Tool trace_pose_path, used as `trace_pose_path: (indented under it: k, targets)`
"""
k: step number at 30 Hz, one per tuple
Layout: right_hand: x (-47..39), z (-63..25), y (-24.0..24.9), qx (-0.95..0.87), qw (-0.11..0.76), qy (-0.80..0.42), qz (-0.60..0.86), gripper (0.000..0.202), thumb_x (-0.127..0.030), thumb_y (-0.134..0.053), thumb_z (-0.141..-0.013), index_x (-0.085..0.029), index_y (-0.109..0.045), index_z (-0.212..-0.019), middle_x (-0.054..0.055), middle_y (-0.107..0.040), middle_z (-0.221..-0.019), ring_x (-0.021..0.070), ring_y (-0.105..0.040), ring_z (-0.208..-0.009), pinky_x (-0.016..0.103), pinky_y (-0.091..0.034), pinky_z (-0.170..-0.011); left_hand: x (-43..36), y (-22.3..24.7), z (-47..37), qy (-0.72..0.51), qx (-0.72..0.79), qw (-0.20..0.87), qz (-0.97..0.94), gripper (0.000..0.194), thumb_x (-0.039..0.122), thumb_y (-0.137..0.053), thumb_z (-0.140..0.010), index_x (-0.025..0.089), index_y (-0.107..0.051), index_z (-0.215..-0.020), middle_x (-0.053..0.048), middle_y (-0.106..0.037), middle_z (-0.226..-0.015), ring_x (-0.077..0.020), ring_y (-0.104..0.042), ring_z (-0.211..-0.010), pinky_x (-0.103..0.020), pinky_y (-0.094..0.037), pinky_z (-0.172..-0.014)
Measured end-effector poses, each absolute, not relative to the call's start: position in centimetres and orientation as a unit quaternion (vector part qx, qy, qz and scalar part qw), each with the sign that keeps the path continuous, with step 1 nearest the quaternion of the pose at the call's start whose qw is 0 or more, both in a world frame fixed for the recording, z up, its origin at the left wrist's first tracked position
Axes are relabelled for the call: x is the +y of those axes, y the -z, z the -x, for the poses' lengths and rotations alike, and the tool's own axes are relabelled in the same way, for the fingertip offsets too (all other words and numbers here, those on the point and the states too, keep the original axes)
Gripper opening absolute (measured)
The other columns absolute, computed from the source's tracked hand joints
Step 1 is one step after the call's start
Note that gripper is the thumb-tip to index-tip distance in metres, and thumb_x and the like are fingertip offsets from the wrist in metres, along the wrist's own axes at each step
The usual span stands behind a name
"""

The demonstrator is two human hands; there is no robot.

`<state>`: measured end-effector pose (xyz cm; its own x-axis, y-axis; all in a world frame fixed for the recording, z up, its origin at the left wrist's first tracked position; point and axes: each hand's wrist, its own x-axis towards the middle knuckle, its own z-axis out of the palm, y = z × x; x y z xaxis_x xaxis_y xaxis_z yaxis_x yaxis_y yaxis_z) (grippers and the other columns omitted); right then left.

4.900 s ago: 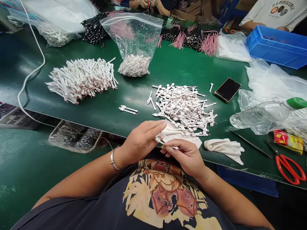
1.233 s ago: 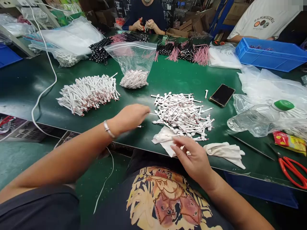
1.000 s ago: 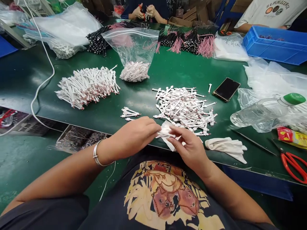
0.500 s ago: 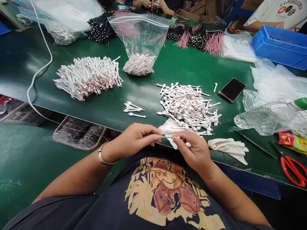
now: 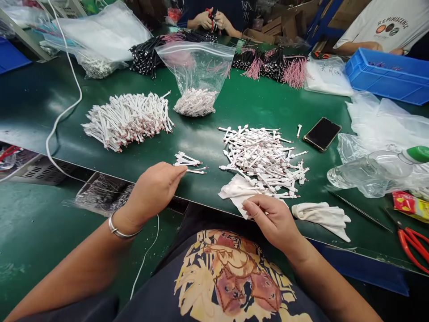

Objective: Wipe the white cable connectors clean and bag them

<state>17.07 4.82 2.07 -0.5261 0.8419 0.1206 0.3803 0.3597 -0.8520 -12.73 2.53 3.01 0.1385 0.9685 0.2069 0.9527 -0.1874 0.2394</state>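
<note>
My left hand (image 5: 156, 188) pinches a short white cable (image 5: 196, 169) by one end, its thin reddish tip pointing right. It is held low beside a small group of similar cables (image 5: 183, 158) on the green table; I cannot tell whether it touches them. My right hand (image 5: 273, 221) is closed, thumb and forefinger together, over the table edge by a white cloth (image 5: 236, 190). Anything between those fingertips is hidden. Beyond that hand spreads a loose heap of white cables with small connectors (image 5: 261, 154).
A neater pile of white cables (image 5: 129, 118) lies left, beside a zip bag of cables (image 5: 196, 100). Rightward are a phone (image 5: 322, 133), water bottle (image 5: 372, 167), white glove (image 5: 321, 217), tweezers (image 5: 360, 210) and red-handled scissors (image 5: 414, 243). A co-worker's hands (image 5: 214, 20) work across the table.
My left hand has moved left, away from my right hand, carrying a cable to the small group. My right hand stays near the cloth. The view has tilted slightly upward.
</note>
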Motion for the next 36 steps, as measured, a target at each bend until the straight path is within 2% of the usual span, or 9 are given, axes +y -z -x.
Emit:
trace_pose_path:
  k: [4,10,14,17,22,25,28,31,36]
  targets:
    - [5.1,-18.1,-1.8,-0.785,0.305,-0.376,0.386,0.017,-0.023,-0.051,-0.091,-0.020,-0.063,-0.078,-0.001,-0.062,-0.069,0.0102,-0.056,-0.064,0.022,-0.042,-0.063,3.5,-2.2,13.7,-0.110,0.613,-0.056,-0.780,0.030,0.032,-0.043,-0.093,0.018,-0.067,-0.105,-0.008,-0.070,-0.095,-0.0244,-0.059,-0.089,-0.037,-0.043,-0.080]
    - [4.9,-20.5,-0.2,-0.780,0.371,-0.295,0.409,0.009,-0.018,-0.054,-0.088,-0.019,-0.063,-0.088,0.001,-0.065,-0.079,0.0115,-0.059,-0.072,0.023,-0.045,-0.068,10.3,-3.8,11.1,-0.151,0.564,-0.063,-0.809,0.033,0.028,-0.038,-0.095,0.015,-0.066,-0.106,-0.008,-0.069,-0.102,-0.0219,-0.059,-0.092,-0.034,-0.043,-0.086]
    - [4.6,-21.3,1.0,-0.762,0.398,-0.266,0.436,0.010,-0.016,-0.054,-0.088,-0.019,-0.064,-0.090,0.003,-0.067,-0.083,0.0124,-0.061,-0.077,0.024,-0.046,-0.071,18.5,-4.3,9.3,-0.026,0.590,-0.054,-0.805,0.036,0.023,-0.039,-0.090,0.012,-0.064,-0.113,-0.013,-0.067,-0.107,-0.0262,-0.057,-0.102,-0.037,-0.041,-0.091]
    - [4.6,-21.3,1.2,-0.744,0.413,-0.276,0.446,0.011,-0.017,-0.054,-0.088,-0.020,-0.064,-0.087,0.001,-0.066,-0.078,0.0113,-0.060,-0.071,0.023,-0.046,-0.067,23.0,-4.2,8.1,0.024,0.584,-0.036,-0.811,0.034,0.021,-0.046,-0.084,0.012,-0.066,-0.110,-0.015,-0.065,-0.109,-0.0271,-0.057,-0.105,-0.036,-0.041,-0.093]
    - [4.9,-21.2,1.2,-0.745,0.415,-0.301,0.426,0.011,-0.018,-0.054,-0.088,-0.019,-0.064,-0.086,0.001,-0.066,-0.078,0.0120,-0.060,-0.072,0.024,-0.046,-0.067,24.9,-3.9,6.8,0.080,0.602,-0.004,-0.795,0.031,0.021,-0.047,-0.080,0.011,-0.070,-0.098,-0.016,-0.067,-0.101,-0.0271,-0.061,-0.096,-0.033,-0.044,-0.084]
    - [5.0,-21.3,1.3,-0.744,0.408,-0.320,0.420,0.011,-0.020,-0.053,-0.089,-0.019,-0.063,-0.084,0.002,-0.065,-0.077,0.0130,-0.059,-0.070,0.025,-0.046,-0.066,24.8,-4.6,6.6,0.100,0.626,0.031,-0.773,0.031,0.023,-0.049,-0.078,0.012,-0.070,-0.097,-0.014,-0.070,-0.094,-0.0238,-0.062,-0.089,-0.028,-0.044,-0.078]
    - [5.0,-21.5,1.2,-0.737,0.405,-0.338,0.423,0.012,-0.021,-0.052,-0.089,-0.019,-0.063,-0.083,0.003,-0.065,-0.076,0.0136,-0.059,-0.070,0.026,-0.046,-0.066,25.0,-5.5,6.2,0.116,0.645,0.081,-0.751,0.033,0.034,-0.049,-0.079,0.014,-0.072,-0.091,-0.011,-0.071,-0.086,-0.0215,-0.063,-0.080,-0.025,-0.044,-0.074]
    - [5.1,-21.5,1.1,-0.734,0.404,-0.342,0.425,0.013,-0.021,-0.052,-0.089,-0.019,-0.063,-0.084,0.003,-0.065,-0.077,0.0139,-0.059,-0.070,0.027,-0.046,-0.065,25.7,-5.8,5.3,0.119,0.669,0.110,-0.726,0.040,0.045,-0.052,-0.076,0.012,-0.073,-0.083,-0.014,-0.070,-0.082,-0.0239,-0.063,-0.078,-0.028,-0.045,-0.073]
    - [5.2,-21.5,1.0,-0.740,0.409,-0.328,0.422,0.012,-0.020,-0.053,-0.089,-0.019,-0.064,-0.085,0.003,-0.066,-0.077,0.0134,-0.060,-0.070,0.026,-0.047,-0.066,26.9,-5.0,4.2,0.093,0.706,0.131,-0.689,0.018,0.029,-0.064,-0.064,0.012,-0.069,-0.063,-0.015,-0.064,-0.060,-0.0278,-0.063,-0.078,-0.031,-0.046,-0.072]
